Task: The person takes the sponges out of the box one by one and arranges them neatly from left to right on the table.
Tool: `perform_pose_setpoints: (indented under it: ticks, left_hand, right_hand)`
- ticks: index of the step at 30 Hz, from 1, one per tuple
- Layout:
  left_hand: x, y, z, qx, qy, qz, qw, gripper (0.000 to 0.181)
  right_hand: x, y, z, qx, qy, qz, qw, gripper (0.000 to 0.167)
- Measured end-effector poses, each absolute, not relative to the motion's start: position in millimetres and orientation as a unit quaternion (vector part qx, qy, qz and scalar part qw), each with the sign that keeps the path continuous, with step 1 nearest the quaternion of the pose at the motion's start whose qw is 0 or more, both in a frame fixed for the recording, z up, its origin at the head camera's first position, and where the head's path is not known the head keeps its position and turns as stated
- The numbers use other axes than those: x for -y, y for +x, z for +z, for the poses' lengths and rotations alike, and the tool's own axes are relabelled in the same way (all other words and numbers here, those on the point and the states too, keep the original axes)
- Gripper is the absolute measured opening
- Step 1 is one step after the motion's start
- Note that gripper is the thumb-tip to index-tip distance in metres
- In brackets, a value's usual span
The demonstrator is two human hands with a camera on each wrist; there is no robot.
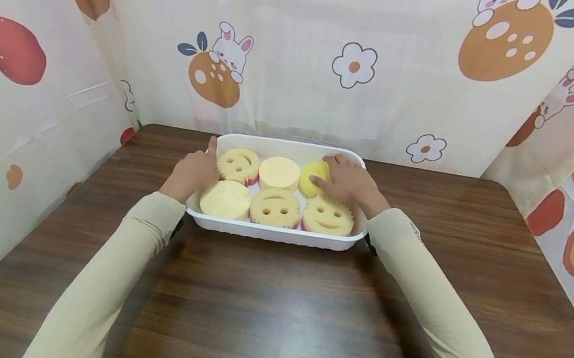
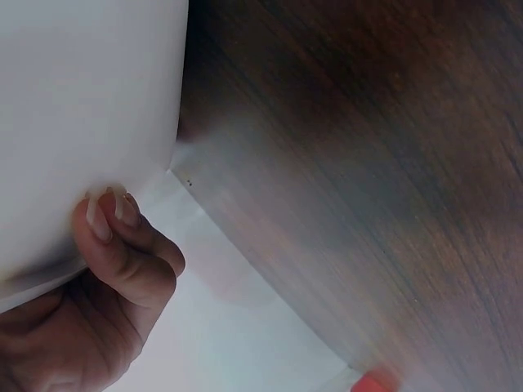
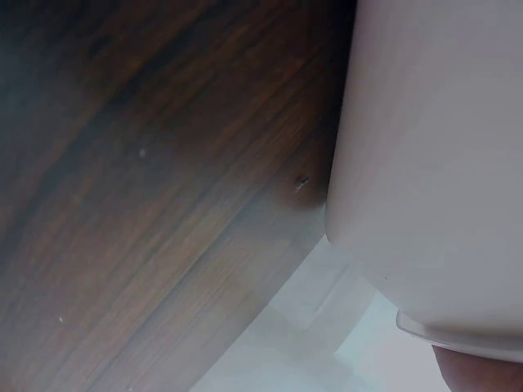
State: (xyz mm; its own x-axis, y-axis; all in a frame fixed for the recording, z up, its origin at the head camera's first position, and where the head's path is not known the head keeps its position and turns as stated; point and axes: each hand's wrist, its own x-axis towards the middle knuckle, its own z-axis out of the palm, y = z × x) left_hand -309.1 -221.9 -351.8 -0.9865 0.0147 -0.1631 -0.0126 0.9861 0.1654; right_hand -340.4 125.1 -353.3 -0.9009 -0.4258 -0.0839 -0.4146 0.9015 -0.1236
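A white tray [image 1: 272,234] holds several round sponges, some with smiling faces. My left hand [image 1: 198,171] grips the tray's left end; in the left wrist view that hand [image 2: 114,286] has its fingers curled against the outer wall of the tray [image 2: 82,106]. Over the tray's right end, my right hand [image 1: 348,180] has its thumb and fingers around a bright yellow sponge [image 1: 314,177] at the back right. Below it lies a smiling sponge [image 1: 328,215]. The right wrist view shows mostly the tray's outer wall [image 3: 433,163], with a bit of the hand [image 3: 478,371] at the bottom corner.
The tray stands near the back edge of a dark wooden table [image 1: 271,308]. Behind it hangs a pale curtain [image 1: 302,55] printed with rabbits, fruit and flowers, and more of this cloth hangs at both sides.
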Motion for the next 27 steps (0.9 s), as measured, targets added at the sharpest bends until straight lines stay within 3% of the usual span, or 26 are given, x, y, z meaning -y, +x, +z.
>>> perform_pose_setpoints:
  ticks: [19,27]
  left_hand:
    - [218.3,-308.3,-349.3,-0.993,-0.003,0.073,0.089,0.084]
    - [219.1,-307.1,-349.8,-0.994,-0.006,0.066,0.087,0.086]
  right_hand:
    - [-128.4,-342.4,-353.5,-0.971,-0.222,-0.075,0.036,0.082]
    - [-128.7,-342.6,-354.2,-0.967,-0.239,-0.092,0.016,0.075]
